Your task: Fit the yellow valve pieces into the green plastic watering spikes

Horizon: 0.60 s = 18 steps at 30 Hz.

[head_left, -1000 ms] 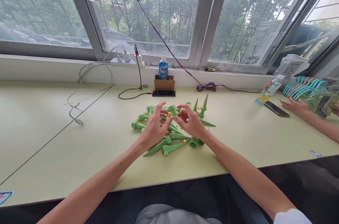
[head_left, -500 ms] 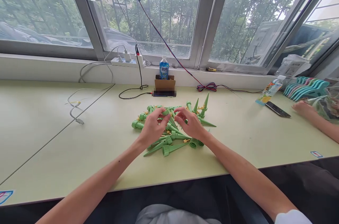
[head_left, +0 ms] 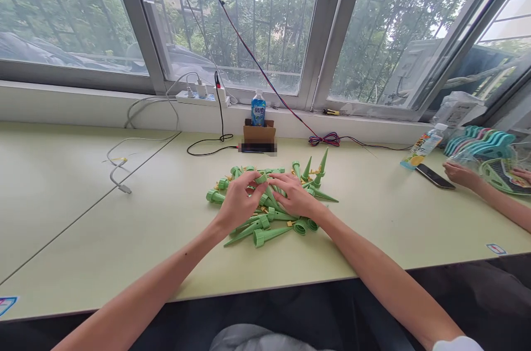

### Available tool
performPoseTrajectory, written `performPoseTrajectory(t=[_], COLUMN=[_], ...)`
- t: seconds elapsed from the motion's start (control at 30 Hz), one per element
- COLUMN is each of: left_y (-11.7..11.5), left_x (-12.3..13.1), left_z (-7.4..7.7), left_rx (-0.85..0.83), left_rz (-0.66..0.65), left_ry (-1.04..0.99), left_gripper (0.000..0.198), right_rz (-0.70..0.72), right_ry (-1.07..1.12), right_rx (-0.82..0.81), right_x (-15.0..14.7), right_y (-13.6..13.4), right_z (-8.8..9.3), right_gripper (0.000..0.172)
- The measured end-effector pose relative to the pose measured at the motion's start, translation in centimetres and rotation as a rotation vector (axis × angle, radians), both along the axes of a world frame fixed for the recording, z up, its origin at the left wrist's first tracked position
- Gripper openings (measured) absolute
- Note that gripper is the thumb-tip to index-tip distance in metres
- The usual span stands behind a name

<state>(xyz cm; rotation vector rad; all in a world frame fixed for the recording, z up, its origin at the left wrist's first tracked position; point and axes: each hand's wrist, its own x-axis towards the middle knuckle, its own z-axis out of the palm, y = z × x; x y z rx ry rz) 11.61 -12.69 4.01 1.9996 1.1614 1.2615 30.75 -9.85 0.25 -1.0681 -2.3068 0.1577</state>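
A pile of green plastic plant watering spikes (head_left: 271,237) with small yellow pieces lies on the table in front of me. My left hand (head_left: 240,199) is closed on one green watering spike (head_left: 261,179), its ribbed cap end up between thumb and fingers. The spike's pointed part slants down toward the right. Beside it, my right hand (head_left: 296,196) rests over the pile with fingers stretched and somewhat apart, their tips next to the held spike. Part of the pile is hidden beneath both hands. Several spikes (head_left: 323,163) stand or lie just past my right hand.
Behind the pile, a blue-labelled bottle (head_left: 258,109) stands by a small cardboard box (head_left: 259,133). Cables (head_left: 326,139) run along the back. To the right are a drink bottle (head_left: 423,147), a phone (head_left: 435,176), hangers (head_left: 479,143) and another person's hand (head_left: 460,175).
My right hand has gone from curled fingers to straighter ones, lowered over the pile. My left hand keeps its spike. At right, the other person's hand has moved left, and a green-rimmed item shows.
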Motion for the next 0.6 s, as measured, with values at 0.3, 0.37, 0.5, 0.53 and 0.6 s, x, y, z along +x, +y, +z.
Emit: performPoseTrajectory(t=[0.3, 0.37, 0.5, 0.53, 0.6], left_y=[0.02, -0.01, -0.06, -0.07, -0.09], left_x=[0.03, 0.01, -0.06, -0.08, -0.1], left_z=[-0.05, -0.02, -0.06, -0.08, -0.09], left_rx=[0.023, 0.024, 0.003, -0.01, -0.045], left_rz=[0.008, 0.009, 0.001, 0.0, -0.01], left_ry=[0.026, 0.039, 0.042, 0.031, -0.004], left_gripper=[0.021, 0.021, 0.021, 0.021, 0.022], right_rz=[-0.008, -0.011, -0.003, 0.002, 0.008], right_ry=[-0.154, -0.139, -0.099, -0.086, -0.06], right_rx=[-0.024, -0.013, 0.007, 0.012, 0.018], right_x=[-0.27, -0.32, -0.41, -0.43, -0.46], right_y=[0.39, 0.49, 0.72, 0.77, 0.86], right_z=[-0.48, -0.66, -0.95, -0.99, -1.02], right_gripper=[0.037, 0.035, 0.029, 0.028, 0.025])
